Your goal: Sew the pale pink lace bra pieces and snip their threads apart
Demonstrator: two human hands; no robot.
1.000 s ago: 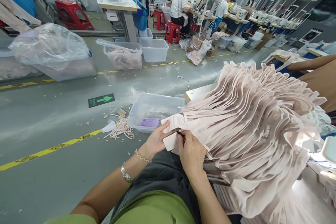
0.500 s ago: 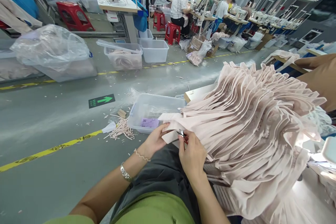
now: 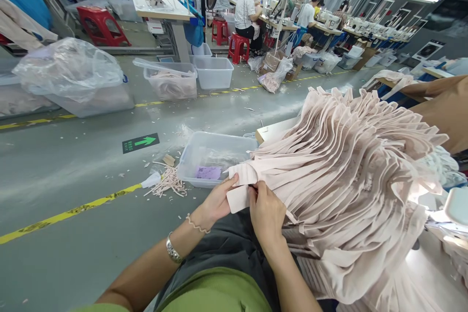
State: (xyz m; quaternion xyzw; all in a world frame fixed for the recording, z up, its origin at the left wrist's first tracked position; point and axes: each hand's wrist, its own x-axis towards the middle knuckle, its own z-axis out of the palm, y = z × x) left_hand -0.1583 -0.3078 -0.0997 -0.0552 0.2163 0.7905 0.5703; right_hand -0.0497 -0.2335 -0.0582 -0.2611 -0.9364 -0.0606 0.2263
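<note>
My left hand (image 3: 220, 198) pinches the end of a pale pink fabric strap (image 3: 243, 174) between thumb and fingers. A squared flap (image 3: 238, 199) of the same cloth hangs below the thumb. My right hand (image 3: 268, 212) is closed right beside it, its fingertips at the flap's right edge. The small thread snips seen in it half a second ago are now almost wholly hidden by the fingers; only a dark bit shows. To the right, a big heap of pale pink garments (image 3: 347, 170) with many straps lies over a table, its straps running toward my hands.
A clear plastic bin (image 3: 190, 156) with a purple paper (image 3: 208, 172) inside stands beyond my hands. Fabric scraps (image 3: 168, 183) litter the floor next to it. Filled bins and a bag (image 3: 71, 70) line the far aisle. Co-workers sit at sewing machines behind.
My left hand has turned the strap end so more of its flat face shows. My right fingers have closed in on the cloth, covering the snips' metal blades.
</note>
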